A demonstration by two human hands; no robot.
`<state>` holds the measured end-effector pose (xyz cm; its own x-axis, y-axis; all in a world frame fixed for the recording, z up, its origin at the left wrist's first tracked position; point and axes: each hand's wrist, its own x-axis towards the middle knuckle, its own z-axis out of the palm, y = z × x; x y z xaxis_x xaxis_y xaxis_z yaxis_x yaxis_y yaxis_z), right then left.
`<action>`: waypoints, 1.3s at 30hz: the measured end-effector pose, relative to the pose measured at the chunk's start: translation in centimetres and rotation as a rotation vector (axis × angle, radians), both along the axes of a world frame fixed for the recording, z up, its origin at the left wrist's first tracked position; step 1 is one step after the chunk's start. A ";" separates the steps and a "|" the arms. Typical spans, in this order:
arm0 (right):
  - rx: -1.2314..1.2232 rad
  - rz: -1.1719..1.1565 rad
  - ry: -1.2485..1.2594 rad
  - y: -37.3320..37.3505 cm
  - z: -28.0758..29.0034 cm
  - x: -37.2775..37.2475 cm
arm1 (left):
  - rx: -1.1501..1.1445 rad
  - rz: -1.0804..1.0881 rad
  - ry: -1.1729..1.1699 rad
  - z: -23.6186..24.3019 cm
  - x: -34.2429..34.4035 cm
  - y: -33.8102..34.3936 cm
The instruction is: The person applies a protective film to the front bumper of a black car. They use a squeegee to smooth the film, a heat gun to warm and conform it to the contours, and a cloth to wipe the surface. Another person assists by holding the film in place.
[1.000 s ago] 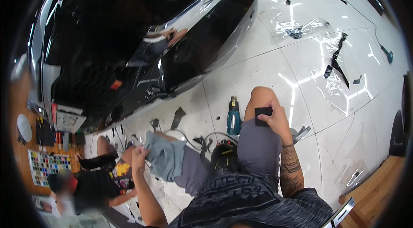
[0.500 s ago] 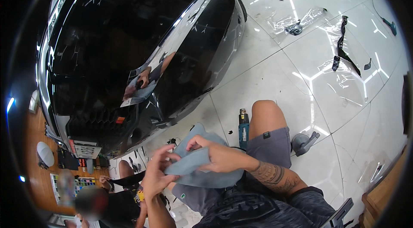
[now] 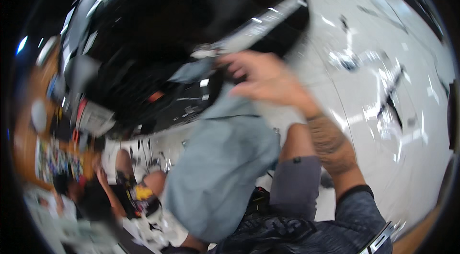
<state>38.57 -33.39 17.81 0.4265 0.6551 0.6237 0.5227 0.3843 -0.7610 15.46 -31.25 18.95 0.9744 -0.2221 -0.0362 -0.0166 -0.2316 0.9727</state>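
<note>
The right hand (image 3: 261, 79) is lifted up in front of the shiny black car (image 3: 158, 48). Its fingers (image 3: 235, 67) are curled and pinch the top edge of a big grey-blue cloth (image 3: 220, 168). The cloth hangs down from the hand, in front of the person's bent knee in grey shorts (image 3: 297, 182), and covers a lot of the view. The picture is blurry, so I cannot tell how tight the hold is.

I cannot see the left hand. It may be hidden behind the cloth, so I cannot tell if its fingers are wide or closed.

The white tile floor (image 3: 383, 124) is glossy and has scraps and dark bits on it. Another person (image 3: 120, 191) sits low on the floor at the lower left, close to the hanging end of the cloth.

What could go wrong? The cloth is held only by one edge, so it could slip out of the fingers and drop. Then it would land on the floor and pick up dirt. A dirty cloth rubbed on the car could leave scratches. The loose end could also swing and brush the other person.
</note>
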 end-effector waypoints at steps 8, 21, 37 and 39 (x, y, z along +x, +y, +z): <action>0.030 -0.259 -0.035 -16.7 10.4 3.4 | 0.386 0.143 -0.826 3.1 8.8 -2.1; -0.267 -0.850 0.220 -10.7 -14.0 -7.1 | 0.473 0.371 -0.673 2.0 10.8 3.4; 0.238 -0.272 0.464 -5.7 -3.2 -11.0 | 0.015 0.046 -0.535 -2.0 11.1 8.2; 0.508 -0.294 0.686 -3.2 -1.9 -11.8 | -0.148 0.230 -0.477 -2.2 11.1 8.3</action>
<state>26.79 -36.59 15.88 0.9183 0.1754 0.3549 0.1467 0.6818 -0.7166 26.54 -22.92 16.79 0.8993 0.0296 0.4364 -0.4283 -0.1430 0.8922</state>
